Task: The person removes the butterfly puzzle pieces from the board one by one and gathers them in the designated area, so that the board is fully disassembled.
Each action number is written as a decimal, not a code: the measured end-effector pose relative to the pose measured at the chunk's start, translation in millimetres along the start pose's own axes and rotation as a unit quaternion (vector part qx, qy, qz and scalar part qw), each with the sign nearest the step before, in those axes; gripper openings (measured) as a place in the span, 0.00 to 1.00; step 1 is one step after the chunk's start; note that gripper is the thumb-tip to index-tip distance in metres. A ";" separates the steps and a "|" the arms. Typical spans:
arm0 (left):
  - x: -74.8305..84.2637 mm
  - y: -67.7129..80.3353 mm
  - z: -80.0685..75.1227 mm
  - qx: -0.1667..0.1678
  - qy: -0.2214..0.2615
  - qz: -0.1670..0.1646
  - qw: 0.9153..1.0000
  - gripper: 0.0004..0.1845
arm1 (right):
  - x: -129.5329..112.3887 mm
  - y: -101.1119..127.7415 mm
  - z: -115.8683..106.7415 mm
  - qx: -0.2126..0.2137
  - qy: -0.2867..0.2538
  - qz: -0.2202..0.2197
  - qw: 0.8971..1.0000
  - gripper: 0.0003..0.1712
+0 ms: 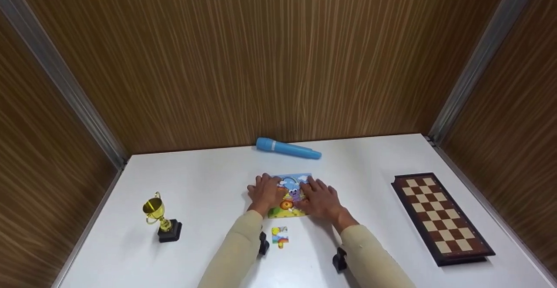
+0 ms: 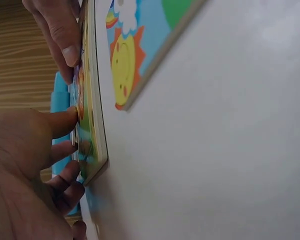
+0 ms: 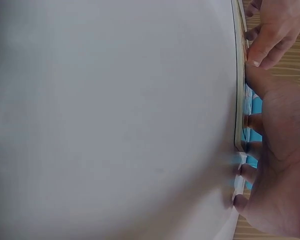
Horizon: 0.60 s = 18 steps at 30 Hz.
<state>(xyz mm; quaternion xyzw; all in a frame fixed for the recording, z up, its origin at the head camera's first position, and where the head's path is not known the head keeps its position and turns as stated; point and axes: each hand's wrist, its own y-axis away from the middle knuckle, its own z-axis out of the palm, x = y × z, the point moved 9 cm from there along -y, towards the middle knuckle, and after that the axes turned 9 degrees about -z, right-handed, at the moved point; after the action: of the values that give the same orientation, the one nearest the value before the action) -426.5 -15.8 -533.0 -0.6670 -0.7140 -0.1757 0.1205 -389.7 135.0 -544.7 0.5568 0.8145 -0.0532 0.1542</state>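
A colourful picture puzzle board (image 1: 290, 196) lies flat in the middle of the white table (image 1: 209, 179). My left hand (image 1: 264, 192) rests on its left part with fingers spread and straight. Flat on the board's right part lies my right hand (image 1: 320, 199). In the left wrist view the left fingertips (image 2: 70, 117) press on the board's face (image 2: 92, 125). The right wrist view has the right hand (image 3: 277, 165) against the board's edge (image 3: 238, 90). One loose puzzle piece (image 1: 280, 236) with a sun (image 2: 122, 57) sits on the table just in front of the board.
A blue cylindrical pen-like object (image 1: 287, 148) lies behind the board near the wooden back wall. A small gold trophy (image 1: 160, 217) stands at the left. A folded chessboard (image 1: 440, 216) lies at the right. Wooden walls close in three sides.
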 end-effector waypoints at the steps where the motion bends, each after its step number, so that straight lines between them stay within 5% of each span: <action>1: -1.1 0.0 1.0 0.003 0.004 -0.001 1.000 0.24 | -0.2 0.3 1.3 -0.003 0.000 0.000 1.000 0.44; 9: -12.9 -2.7 8.8 0.024 0.030 -0.019 0.999 0.20 | -5.5 2.6 11.8 -0.016 -0.006 0.000 1.000 0.44; 18: 7.0 -5.2 -3.3 0.047 0.050 -0.001 0.998 0.15 | -0.9 0.5 -0.4 -0.016 0.005 0.009 1.000 0.44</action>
<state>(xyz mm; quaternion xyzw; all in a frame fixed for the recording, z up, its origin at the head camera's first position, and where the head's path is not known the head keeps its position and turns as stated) -432.5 -11.1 -527.7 -0.6502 -0.7151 -0.1753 0.1872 -389.0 134.5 -544.1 0.5619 0.8109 -0.0356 0.1595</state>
